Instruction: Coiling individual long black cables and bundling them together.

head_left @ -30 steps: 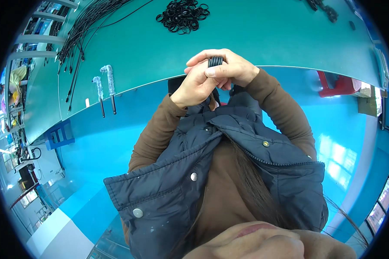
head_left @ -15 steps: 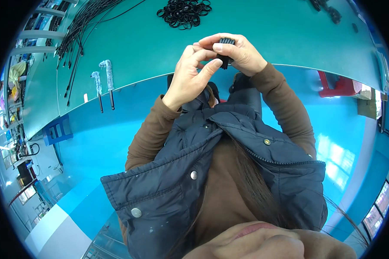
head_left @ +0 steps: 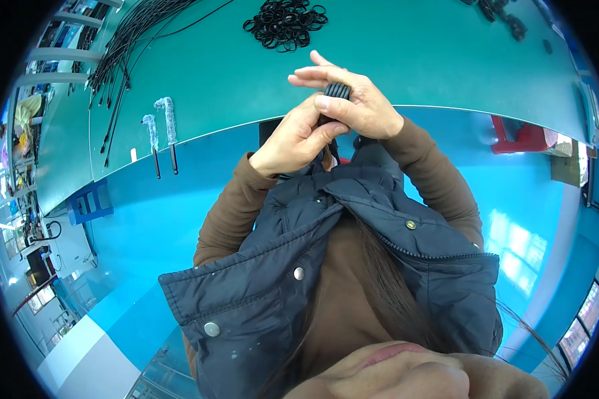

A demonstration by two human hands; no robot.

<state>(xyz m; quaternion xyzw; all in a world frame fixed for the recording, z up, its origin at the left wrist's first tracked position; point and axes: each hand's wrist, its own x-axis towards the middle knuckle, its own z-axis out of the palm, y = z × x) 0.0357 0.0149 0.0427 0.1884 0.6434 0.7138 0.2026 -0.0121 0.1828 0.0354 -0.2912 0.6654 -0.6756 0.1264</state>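
Note:
In front of my body, just past the table's near edge, both hands hold a compact bundle of coiled black cable [head_left: 338,90]. Its strands lie side by side as a ridged stack. My right hand [head_left: 366,106] grips it with the thumb across the near side, while the other fingers stretch out to the left. My left hand [head_left: 296,138] closes on the bundle's lower left part, its thumb pointing right. The fingers there are largely hidden, as is the underside of the bundle. Beyond my hands lies a pile of black rings [head_left: 286,25] on the green table [head_left: 206,86].
Long black cables [head_left: 123,53] spread over the table's far left. Two tools with wrapped heads and dark handles [head_left: 170,136] stick out over the near edge. Small black bundles [head_left: 506,20] lie far right. A red stool [head_left: 522,136] and a blue stool [head_left: 90,201] stand below.
Both hands have moved slightly nearer to me, and the bundle has turned. My right fingers have stretched out leftward; my left hand has moved further under the bundle.

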